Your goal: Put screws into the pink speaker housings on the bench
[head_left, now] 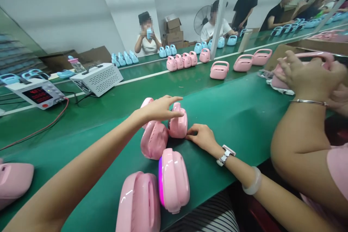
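Note:
A pink portable speaker with a carry handle [179, 127] stands on the green bench top. My left hand [163, 108] reaches over it, thumb and fingers apart around the handle area. At the speaker's lower right side, my right hand [203, 137] has its fingertips drawn together against the base; anything between them is hidden. Just left, another pink speaker [153, 141] leans with its handle towards me, and part of one more shows behind my left wrist. Nearer me are a pink speaker with a purple-lit front [175, 183] and a larger-looking pink one [140, 203].
A co-worker's hands [312, 72] hold a pink speaker by a carton at right. Another pink speaker [16, 181] lies far left. Pink speakers [219, 70] line the belt [146, 87]; blue ones [125, 59] stand beyond. A power supply [38, 92] with a red cable is at left.

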Motion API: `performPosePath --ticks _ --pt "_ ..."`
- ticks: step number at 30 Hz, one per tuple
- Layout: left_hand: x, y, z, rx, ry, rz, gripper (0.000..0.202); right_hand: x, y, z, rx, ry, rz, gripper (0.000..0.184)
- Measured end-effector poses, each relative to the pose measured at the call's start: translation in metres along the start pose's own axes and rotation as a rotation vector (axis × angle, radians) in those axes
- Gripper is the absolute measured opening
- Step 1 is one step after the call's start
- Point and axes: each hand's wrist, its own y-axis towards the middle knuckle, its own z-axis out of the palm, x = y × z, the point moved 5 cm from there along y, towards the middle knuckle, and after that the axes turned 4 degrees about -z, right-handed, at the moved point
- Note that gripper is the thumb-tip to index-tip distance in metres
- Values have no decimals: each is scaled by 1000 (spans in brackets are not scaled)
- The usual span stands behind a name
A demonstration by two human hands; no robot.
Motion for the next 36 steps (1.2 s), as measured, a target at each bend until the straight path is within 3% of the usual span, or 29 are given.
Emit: performPosePath --ticks 2,4,7,10,13,16,19,23,29,36 --pt "9 23 14 155 -98 -38 73 -4 1 -2 -5 139 38 8" --pt "17 31 25 249 -257 -111 73 -8 5 -4 -3 323 95 11" --pt "24 27 34 287 -464 -177 74 -10 14 -4 5 611 188 20" --pt "27 20 38 262 -547 -158 73 -6 24 0 33 801 268 15" --pt "32 19 40 269 -611 -149 71 -2 30 4 87 866 348 11" --pt "41 20 42 365 -776 -219 64 1 33 5 168 861 415 17" --pt "45 21 42 441 -850 -212 71 4 37 1 231 841 441 18" --pt "46 21 44 405 -804 -156 79 4 46 1 249 854 404 20" --pt "52 24 57 355 -835 -164 84 -9 51 16 174 949 281 51" --pt "54 23 57 326 -823 -164 83 -15 49 21 242 1060 246 53"
